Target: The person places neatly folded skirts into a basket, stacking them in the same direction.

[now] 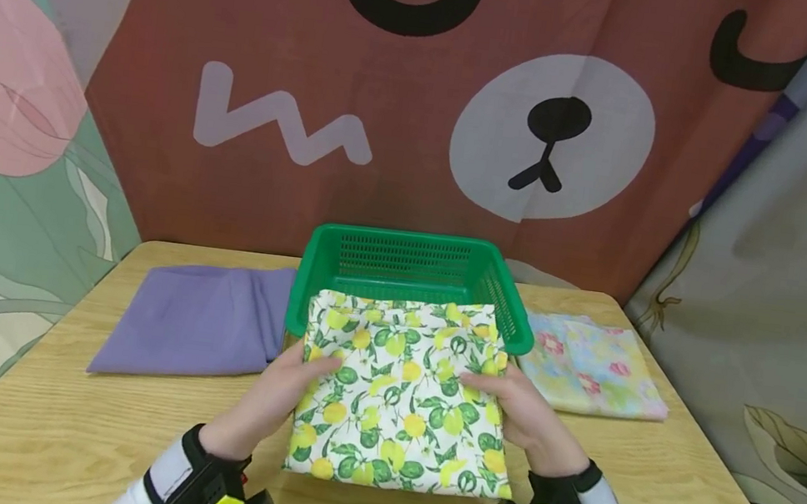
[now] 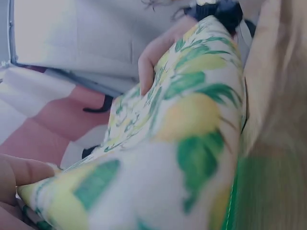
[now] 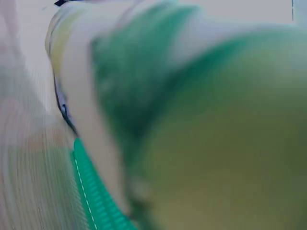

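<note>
A folded white cloth printed with lemons and green leaves (image 1: 395, 407) is held up in front of the basket, covering part of its near rim. My left hand (image 1: 293, 381) grips its left side, thumb on top and the other fingers hidden beneath. On the opposite side my right hand (image 1: 517, 405) holds it the same way, thumb across the print. In the left wrist view the lemon cloth (image 2: 192, 124) slopes between both hands. Blurred lemon cloth (image 3: 201, 124) fills most of the right wrist view. Behind it stands a green plastic basket (image 1: 399, 289).
A folded purple cloth (image 1: 194, 319) lies left of the basket on the wooden table (image 1: 50, 419). To the right is a folded pastel floral cloth (image 1: 593, 368). A printed brown curtain (image 1: 402, 142) hangs behind the table's back edge.
</note>
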Motion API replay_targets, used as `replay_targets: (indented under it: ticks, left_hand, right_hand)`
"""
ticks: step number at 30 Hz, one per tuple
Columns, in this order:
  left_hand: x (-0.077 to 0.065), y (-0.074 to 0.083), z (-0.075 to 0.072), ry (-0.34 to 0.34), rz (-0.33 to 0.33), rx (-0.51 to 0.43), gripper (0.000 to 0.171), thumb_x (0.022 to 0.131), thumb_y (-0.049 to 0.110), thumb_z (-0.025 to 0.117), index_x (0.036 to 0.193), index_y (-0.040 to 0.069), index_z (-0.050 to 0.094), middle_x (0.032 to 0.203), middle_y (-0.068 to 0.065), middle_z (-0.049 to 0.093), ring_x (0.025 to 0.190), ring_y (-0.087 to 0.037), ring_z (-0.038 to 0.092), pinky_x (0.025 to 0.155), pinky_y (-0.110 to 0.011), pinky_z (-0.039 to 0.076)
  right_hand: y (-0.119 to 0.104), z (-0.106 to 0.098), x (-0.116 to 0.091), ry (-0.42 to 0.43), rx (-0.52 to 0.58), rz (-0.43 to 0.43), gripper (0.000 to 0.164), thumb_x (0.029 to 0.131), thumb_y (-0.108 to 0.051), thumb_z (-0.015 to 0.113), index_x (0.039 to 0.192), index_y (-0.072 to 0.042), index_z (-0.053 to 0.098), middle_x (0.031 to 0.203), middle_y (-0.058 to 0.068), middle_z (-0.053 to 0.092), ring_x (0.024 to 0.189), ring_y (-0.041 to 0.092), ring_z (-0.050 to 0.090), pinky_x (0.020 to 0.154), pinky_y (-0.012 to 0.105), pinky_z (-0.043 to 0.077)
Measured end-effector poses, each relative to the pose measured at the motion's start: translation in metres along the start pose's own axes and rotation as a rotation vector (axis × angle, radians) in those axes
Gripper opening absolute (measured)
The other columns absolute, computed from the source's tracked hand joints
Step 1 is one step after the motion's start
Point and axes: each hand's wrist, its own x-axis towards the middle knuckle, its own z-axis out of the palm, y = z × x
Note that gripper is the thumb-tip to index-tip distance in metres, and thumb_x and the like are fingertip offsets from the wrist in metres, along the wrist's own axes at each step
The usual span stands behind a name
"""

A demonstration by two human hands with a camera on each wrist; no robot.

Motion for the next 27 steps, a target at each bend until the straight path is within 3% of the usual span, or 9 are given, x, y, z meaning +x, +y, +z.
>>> replay_targets:
  ticks: [4,7,10,13,17,21,27]
  left_hand:
    - [0.007,0.002,-0.005,0.045,0.039,0.107,0.058,0.110,0.020,0.049,0.162,0.003,0.028,0.135,-0.018,0.066,0.106,-0.008,0.070,0.093,-0.023,0.055]
    - [0.014,0.002,-0.008,0.078,0.097,0.171,0.051,0.110,0.015,0.051,0.156,-0.002,0.039,0.136,-0.022,0.065,0.106,-0.010,0.070,0.092,-0.023,0.056]
    - [0.021,0.005,-0.009,0.160,0.142,0.243,0.041,0.107,0.011,0.056,0.145,-0.005,0.054,0.133,-0.022,0.069,0.110,-0.014,0.071,0.096,-0.026,0.055]
    - [0.028,0.015,-0.009,0.229,0.171,0.275,0.035,0.105,0.008,0.059,0.137,-0.005,0.063,0.132,-0.021,0.071,0.118,-0.023,0.070,0.102,-0.035,0.054]
    - [0.039,0.034,-0.007,0.240,0.219,0.263,0.035,0.104,0.005,0.060,0.138,-0.005,0.064,0.136,-0.022,0.068,0.129,-0.033,0.064,0.111,-0.046,0.050]
    - [0.049,0.050,-0.007,0.233,0.232,0.224,0.039,0.105,0.007,0.060,0.144,0.000,0.061,0.146,-0.019,0.062,0.140,-0.033,0.055,0.118,-0.050,0.043]
    - [0.061,0.061,-0.009,0.248,0.258,0.161,0.041,0.105,0.006,0.059,0.146,0.000,0.059,0.154,-0.019,0.055,0.147,-0.031,0.047,0.123,-0.050,0.037]
  right_hand:
    - [0.001,-0.003,0.008,0.050,-0.129,-0.072,0.043,0.109,-0.012,0.055,0.148,-0.021,0.039,0.129,-0.005,0.070,0.115,0.015,0.073,0.096,0.037,0.060]
    - [-0.003,0.000,0.011,0.183,-0.245,-0.098,0.037,0.106,-0.011,0.060,0.141,-0.013,0.048,0.119,-0.007,0.074,0.107,0.012,0.075,0.092,0.033,0.062]
    - [-0.012,0.005,0.017,0.342,-0.359,-0.107,0.038,0.104,-0.010,0.063,0.139,-0.005,0.052,0.112,-0.010,0.074,0.102,0.006,0.074,0.090,0.027,0.061]
    - [-0.022,0.008,0.024,0.442,-0.437,-0.129,0.042,0.103,-0.007,0.063,0.143,-0.001,0.050,0.112,-0.014,0.072,0.102,0.001,0.072,0.091,0.024,0.059]
    - [-0.038,0.007,0.033,0.506,-0.453,-0.166,0.043,0.105,-0.007,0.060,0.145,-0.002,0.047,0.109,-0.019,0.070,0.099,-0.001,0.072,0.090,0.024,0.060]
    - [-0.050,0.004,0.041,0.527,-0.434,-0.188,0.043,0.107,-0.012,0.058,0.147,-0.004,0.046,0.105,-0.019,0.070,0.095,0.000,0.073,0.087,0.025,0.062]
    - [-0.056,0.001,0.054,0.534,-0.389,-0.249,0.031,0.108,-0.009,0.056,0.138,-0.012,0.052,0.102,-0.018,0.072,0.092,0.001,0.074,0.085,0.025,0.062]
